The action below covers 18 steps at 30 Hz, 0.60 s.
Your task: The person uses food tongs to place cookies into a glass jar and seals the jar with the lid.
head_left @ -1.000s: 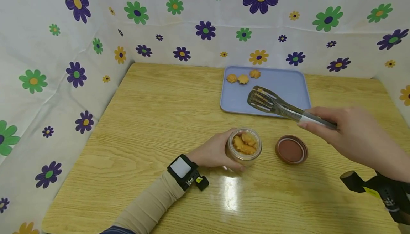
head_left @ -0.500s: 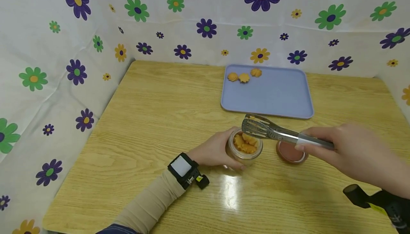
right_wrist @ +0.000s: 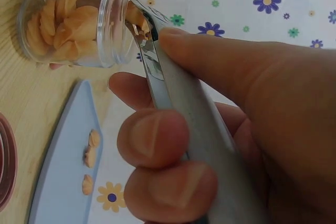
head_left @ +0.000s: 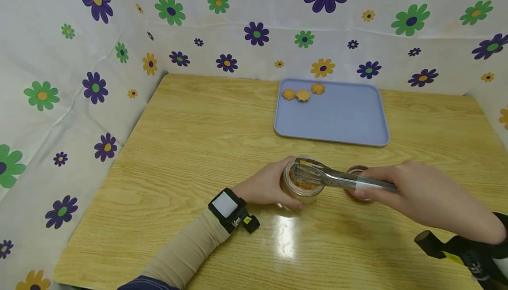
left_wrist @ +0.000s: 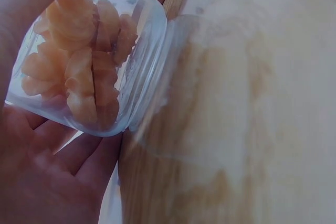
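My left hand (head_left: 270, 183) grips a clear glass jar (left_wrist: 149, 72) by its side, with the fingers behind it and the thumb along the front. Several ridged golden cookies (right_wrist: 68, 27) fill the jar, which stands upright on the table. In my right hand (head_left: 412, 190) is a pair of metal tongs (head_left: 337, 178), held by the grey handle. Their slotted heads lie right over the jar's mouth and partly cover the cookies in the head view. Golden cookie colour shows between the tong heads at the rim in the right wrist view.
A blue tray (head_left: 337, 122) lies at the back of the wooden table (head_left: 178, 148), with three cookies (head_left: 303, 95) near its far left corner. A reddish-brown lid (head_left: 353, 195) sits right of the jar, partly under the tongs. Flowered cloth (head_left: 238, 12) hangs behind.
My right hand has brought the tongs from above the tray toward me and left, down over the jar's mouth. The left hand and jar have stayed in place.
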{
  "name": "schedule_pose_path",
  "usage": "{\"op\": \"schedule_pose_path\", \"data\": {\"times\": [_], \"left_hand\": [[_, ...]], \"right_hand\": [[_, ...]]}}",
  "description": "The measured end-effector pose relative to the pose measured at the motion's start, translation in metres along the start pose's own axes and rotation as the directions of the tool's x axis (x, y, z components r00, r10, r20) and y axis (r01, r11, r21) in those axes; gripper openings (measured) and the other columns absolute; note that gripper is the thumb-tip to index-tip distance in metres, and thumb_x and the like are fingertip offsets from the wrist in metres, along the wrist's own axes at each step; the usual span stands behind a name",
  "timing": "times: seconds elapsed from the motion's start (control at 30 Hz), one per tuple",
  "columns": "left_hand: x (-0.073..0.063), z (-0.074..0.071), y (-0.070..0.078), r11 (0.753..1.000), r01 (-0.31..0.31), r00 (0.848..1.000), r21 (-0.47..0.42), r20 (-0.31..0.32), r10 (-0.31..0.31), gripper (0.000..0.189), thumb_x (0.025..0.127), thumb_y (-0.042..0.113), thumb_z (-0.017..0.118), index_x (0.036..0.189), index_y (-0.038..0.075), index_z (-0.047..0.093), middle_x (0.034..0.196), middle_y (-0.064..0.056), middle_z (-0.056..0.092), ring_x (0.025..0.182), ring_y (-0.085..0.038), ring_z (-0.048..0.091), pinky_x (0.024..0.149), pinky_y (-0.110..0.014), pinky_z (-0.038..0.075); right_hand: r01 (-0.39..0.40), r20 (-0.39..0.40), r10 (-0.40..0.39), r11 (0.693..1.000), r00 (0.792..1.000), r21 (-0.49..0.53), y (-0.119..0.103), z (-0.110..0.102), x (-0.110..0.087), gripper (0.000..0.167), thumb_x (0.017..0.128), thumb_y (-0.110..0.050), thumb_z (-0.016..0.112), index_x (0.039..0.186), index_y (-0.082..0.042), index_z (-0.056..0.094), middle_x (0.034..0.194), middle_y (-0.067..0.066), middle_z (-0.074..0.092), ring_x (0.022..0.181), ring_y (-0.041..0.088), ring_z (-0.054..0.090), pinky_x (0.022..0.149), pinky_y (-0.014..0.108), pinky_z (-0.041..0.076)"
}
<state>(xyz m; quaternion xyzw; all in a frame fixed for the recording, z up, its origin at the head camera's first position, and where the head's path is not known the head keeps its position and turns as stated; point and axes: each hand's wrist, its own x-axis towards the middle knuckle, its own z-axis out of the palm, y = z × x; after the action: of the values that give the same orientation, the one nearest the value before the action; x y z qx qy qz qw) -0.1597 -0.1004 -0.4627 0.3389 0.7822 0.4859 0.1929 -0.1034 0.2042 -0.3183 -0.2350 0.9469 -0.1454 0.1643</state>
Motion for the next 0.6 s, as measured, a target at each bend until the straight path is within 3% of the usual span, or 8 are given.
{"op": "schedule_pose_path", "data": {"times": [0.37, 0.6], "left_hand": [[-0.0007, -0.0003, -0.0002, 1.0, 0.002, 1.0, 0.013, -0.008, -0.001, 0.091, 0.07, 0.033, 0.096, 0.145, 0.026, 0.046, 0.128, 0.01, 0.06, 0.12, -0.007, 0.055, 0.105, -0.029, 0.044], [0.0001, -0.0001, -0.0015, 1.0, -0.016, 1.0, -0.014, -0.011, 0.016, 0.093, 0.07, 0.029, 0.097, 0.147, 0.027, 0.046, 0.129, 0.011, 0.06, 0.122, -0.007, 0.055, 0.107, -0.029, 0.043]], "right_hand": [[0.006, -0.012, -0.006, 1.0, 1.0, 0.002, -0.0011, 0.0038, 0.002, 0.044, 0.099, -0.062, 0.053, 0.123, -0.03, 0.073, 0.058, -0.014, 0.041, 0.048, 0.005, 0.035, 0.044, 0.026, 0.028], [0.014, -0.023, -0.014, 1.0, 1.0, 0.001, -0.0003, 0.0055, 0.0034, 0.041, 0.098, -0.061, 0.055, 0.119, -0.031, 0.073, 0.058, -0.015, 0.042, 0.047, 0.005, 0.035, 0.045, 0.025, 0.028]]}}
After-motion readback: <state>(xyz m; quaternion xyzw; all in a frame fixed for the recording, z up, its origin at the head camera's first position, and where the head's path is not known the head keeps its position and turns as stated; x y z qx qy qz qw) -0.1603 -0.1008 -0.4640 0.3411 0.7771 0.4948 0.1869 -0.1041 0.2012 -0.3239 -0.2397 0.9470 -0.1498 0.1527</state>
